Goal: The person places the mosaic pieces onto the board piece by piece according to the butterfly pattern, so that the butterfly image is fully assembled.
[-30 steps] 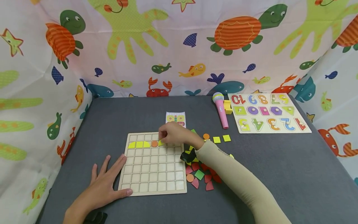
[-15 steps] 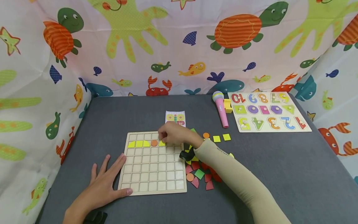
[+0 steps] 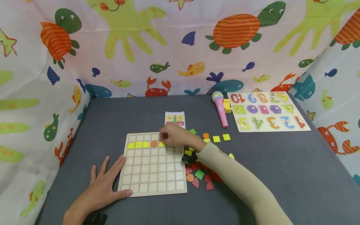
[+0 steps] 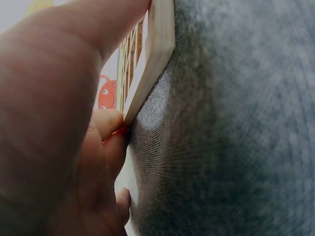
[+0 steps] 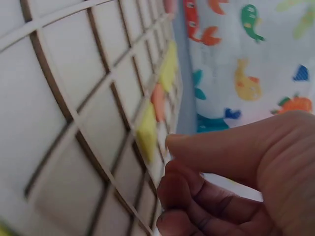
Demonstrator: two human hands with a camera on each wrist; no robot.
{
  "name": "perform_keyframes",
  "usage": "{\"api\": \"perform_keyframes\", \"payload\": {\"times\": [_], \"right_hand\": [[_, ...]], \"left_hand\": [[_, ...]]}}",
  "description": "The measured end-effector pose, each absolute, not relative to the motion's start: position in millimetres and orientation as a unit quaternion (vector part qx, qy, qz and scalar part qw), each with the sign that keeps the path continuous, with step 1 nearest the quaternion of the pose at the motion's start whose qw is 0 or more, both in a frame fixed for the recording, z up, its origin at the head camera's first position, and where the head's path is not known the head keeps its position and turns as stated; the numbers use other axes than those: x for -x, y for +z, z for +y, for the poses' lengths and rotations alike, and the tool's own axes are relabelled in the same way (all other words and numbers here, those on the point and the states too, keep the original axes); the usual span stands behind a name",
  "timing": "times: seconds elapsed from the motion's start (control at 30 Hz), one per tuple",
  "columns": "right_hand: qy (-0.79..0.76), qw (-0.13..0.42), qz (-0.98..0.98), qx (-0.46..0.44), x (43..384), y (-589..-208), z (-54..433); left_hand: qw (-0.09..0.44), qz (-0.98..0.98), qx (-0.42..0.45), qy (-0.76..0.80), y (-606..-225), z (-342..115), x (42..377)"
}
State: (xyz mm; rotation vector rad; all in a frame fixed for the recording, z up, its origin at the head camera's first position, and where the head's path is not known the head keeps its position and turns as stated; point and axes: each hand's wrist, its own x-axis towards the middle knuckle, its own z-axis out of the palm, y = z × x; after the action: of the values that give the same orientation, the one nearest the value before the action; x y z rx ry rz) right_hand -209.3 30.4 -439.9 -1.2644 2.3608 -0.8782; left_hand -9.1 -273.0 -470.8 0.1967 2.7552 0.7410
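Note:
A wooden grid board (image 3: pixel 153 169) lies on the grey table. My left hand (image 3: pixel 105 184) rests along its left side with fingers spread; the thumb touches the near left corner. In the second row sit several yellow pieces (image 3: pixel 138 145), an orange disc (image 3: pixel 153 143) and another yellow piece (image 3: pixel 161 144). Over that last piece is my right hand (image 3: pixel 177 136), fingers curled and thumb close to the index finger. The right wrist view shows this yellow piece (image 5: pixel 146 130) in its cell just beside the thumb tip, with no object visible between the fingers.
A small pattern card (image 3: pixel 175 118) lies behind the board. Loose red, green, orange and yellow pieces (image 3: pixel 199 174) are scattered to its right, partly under the right arm. Farther back are a pink toy microphone (image 3: pixel 220 109), a yellow block (image 3: pixel 227 106) and a number puzzle (image 3: pixel 270 112).
The yellow piece under my right fingertips shows more than a second ago, and the hand has barely moved. My left hand stays in place. The whole head view has shifted slightly.

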Motion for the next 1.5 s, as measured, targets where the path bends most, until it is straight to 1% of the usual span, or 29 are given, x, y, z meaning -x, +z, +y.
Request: {"api": "perform_keyframes", "payload": {"times": [0.17,0.4,0.53,0.63,0.87,1.03,1.27,1.33,1.5], "right_hand": [[-0.361,0.141,0.830,0.401,209,-430,65],[-0.370,0.122,0.854,0.345,206,-423,131],[-0.351,0.140,0.868,0.322,200,-428,162],[-0.321,0.154,0.878,0.321,195,-435,175],[-0.291,0.136,0.890,0.323,189,-447,184],[-0.293,0.146,0.891,0.315,188,-446,182],[-0.264,0.142,0.900,0.316,189,-442,175],[-0.264,0.148,0.899,0.318,189,-441,174],[-0.294,0.160,0.885,0.323,192,-436,170]], "left_hand": [[0.140,0.953,-0.069,0.260,-473,-273,9],[0.141,0.953,-0.068,0.258,-474,-274,8],[0.141,0.955,-0.069,0.253,-474,-275,8],[0.143,0.955,-0.067,0.250,-473,-275,9],[0.145,0.954,-0.068,0.252,-473,-275,9],[0.144,0.955,-0.067,0.250,-472,-274,9],[0.134,0.961,-0.069,0.233,-473,-274,10],[0.135,0.960,-0.069,0.234,-473,-274,10],[0.136,0.960,-0.067,0.237,-472,-273,9]]}}
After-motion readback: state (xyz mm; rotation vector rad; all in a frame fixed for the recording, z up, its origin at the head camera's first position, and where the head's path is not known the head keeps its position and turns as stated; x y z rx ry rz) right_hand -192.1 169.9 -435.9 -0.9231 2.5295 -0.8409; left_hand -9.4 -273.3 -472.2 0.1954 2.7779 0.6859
